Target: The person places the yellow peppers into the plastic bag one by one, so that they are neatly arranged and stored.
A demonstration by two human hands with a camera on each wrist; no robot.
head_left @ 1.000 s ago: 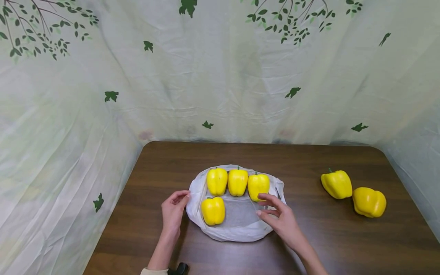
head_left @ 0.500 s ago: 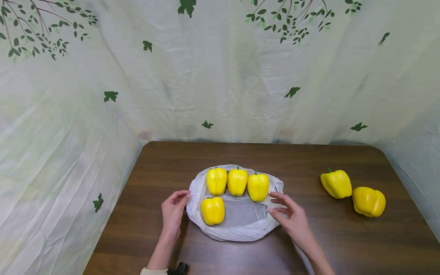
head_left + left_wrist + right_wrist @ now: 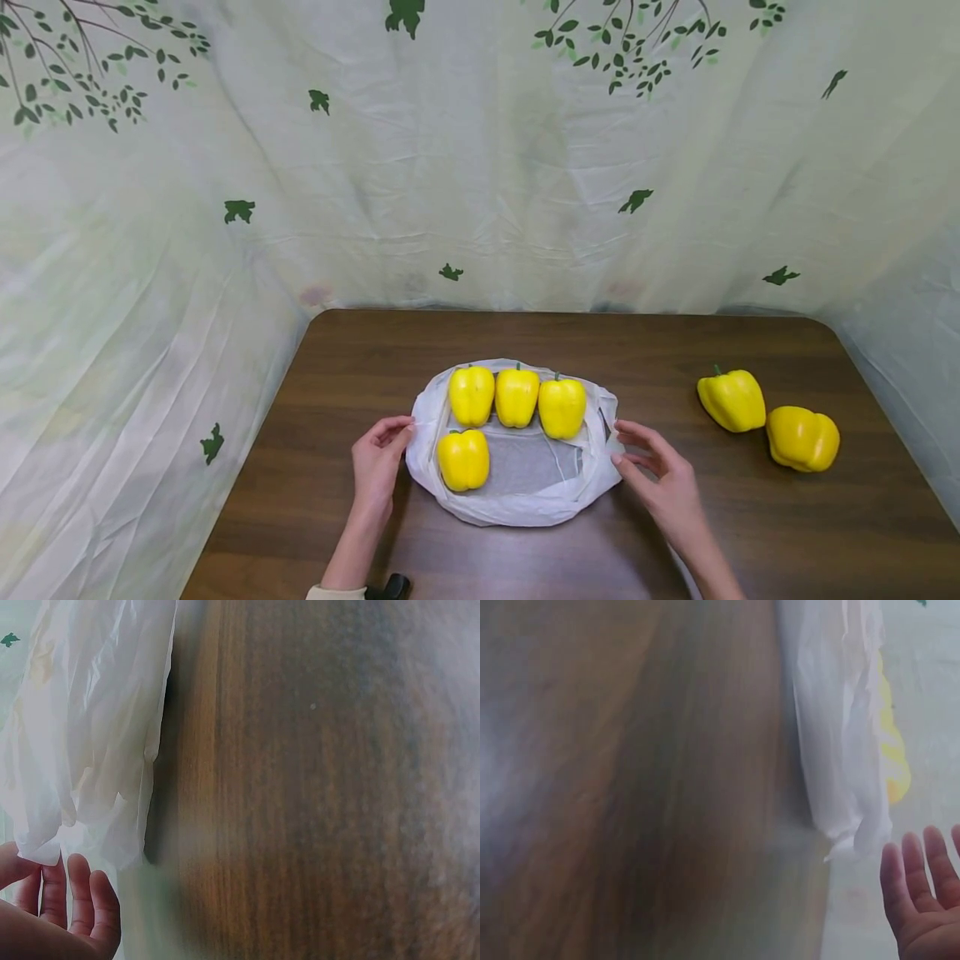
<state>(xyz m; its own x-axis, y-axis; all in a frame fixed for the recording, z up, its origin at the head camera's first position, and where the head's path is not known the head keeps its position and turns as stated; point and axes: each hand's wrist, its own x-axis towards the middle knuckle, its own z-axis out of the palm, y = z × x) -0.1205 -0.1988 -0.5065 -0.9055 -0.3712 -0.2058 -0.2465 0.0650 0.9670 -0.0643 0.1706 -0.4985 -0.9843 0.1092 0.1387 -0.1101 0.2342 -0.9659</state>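
Note:
A white plastic bag [image 3: 525,508] lies spread on the table, its rim turned out round a greyish inside. Three yellow bell peppers, among them the right one [image 3: 562,408], stand in a row along its far side. Another yellow bell pepper [image 3: 462,460] sits nearer, at the left. With thumb and fingertips my left hand [image 3: 378,462] pinches the bag's left edge; in the left wrist view the thin film [image 3: 97,735] hangs from it. My right hand [image 3: 663,483] is at the bag's right rim, fingers apart and loosely bent. In the right wrist view its fingers [image 3: 937,870] look extended beside the film.
Two more yellow bell peppers, a left one [image 3: 732,401] and a right one [image 3: 802,439], lie at the right of the brown wooden table [image 3: 360,350]. A pale leaf-patterned curtain [image 3: 480,167] hangs behind and at both sides. A black object [image 3: 396,586] is by the left wrist.
My right hand has moved right, from over the bag's inside near the right pepper to its right rim. The left hand and the peppers have stayed in place.

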